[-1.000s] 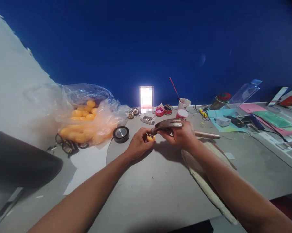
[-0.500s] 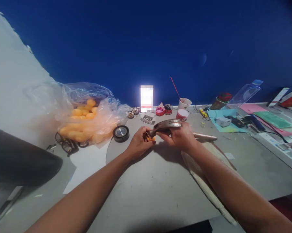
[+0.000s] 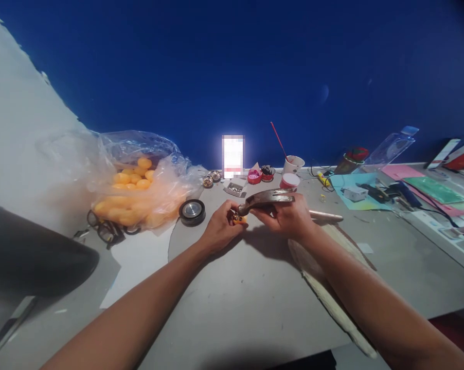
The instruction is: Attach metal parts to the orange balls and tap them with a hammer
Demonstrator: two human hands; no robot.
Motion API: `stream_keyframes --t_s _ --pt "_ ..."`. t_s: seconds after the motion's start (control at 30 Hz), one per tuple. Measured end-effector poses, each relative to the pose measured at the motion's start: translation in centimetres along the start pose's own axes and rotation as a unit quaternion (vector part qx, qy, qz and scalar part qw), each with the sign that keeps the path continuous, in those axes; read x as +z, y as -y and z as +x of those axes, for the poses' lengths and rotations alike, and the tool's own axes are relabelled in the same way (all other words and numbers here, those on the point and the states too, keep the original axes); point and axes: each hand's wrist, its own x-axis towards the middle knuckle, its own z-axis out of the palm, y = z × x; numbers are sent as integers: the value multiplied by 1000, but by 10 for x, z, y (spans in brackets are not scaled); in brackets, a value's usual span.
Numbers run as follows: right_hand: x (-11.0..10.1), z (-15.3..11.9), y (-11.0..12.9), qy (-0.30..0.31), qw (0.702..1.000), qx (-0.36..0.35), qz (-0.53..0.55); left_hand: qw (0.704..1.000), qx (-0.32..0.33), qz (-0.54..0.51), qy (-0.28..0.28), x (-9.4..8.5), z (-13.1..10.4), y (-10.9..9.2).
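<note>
My left hand [image 3: 221, 226] is closed on a small orange ball [image 3: 239, 220], which carries dark and shiny bits on its upper side. My right hand [image 3: 288, 218] grips a claw hammer [image 3: 268, 197] close to its head. The hammer's striking face is right above the ball; whether they touch I cannot tell. Its handle runs out to the right beyond the hand. Just behind lies a small open box [image 3: 235, 189] of tiny metallic pieces. Left of my left hand sits a round black tin [image 3: 192, 211] with a silvery centre.
A clear plastic bag [image 3: 166, 149] of orange balls stands at left, with black glasses [image 3: 108, 231] before it. Along the wall are shiny decorated balls [image 3: 208, 181], a lit screen [image 3: 233, 156], a white cup [image 3: 293, 165] and a plastic bottle [image 3: 390, 146]. A cloth strip [image 3: 332, 303] lies beneath my right forearm.
The hammer head has tilted slightly and lowered a little on the striking side, toward the ball. My left hand and the ball stay almost in place.
</note>
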Motion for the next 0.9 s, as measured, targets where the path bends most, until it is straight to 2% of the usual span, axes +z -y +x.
stream_keyframes --t_s 0.17,0.33,0.5,0.67,0.73,0.9 --pt "1 0 0 41 999 15 -16 999 7 -44 -9 0 2 2" --pt "-1 1 -3 20 999 27 -15 1000 17 -2 19 0 1 2" --pt "1 1 -3 57 998 25 -29 999 29 0 13 1 0 1" --pt "3 1 -10 39 991 107 -77 995 59 74 -13 0 0 0" --pt "7 1 -15 66 983 145 -90 993 71 92 -21 -1 1 1" --pt "18 2 -27 201 952 193 -124 995 63 66 -42 -2 1 0"
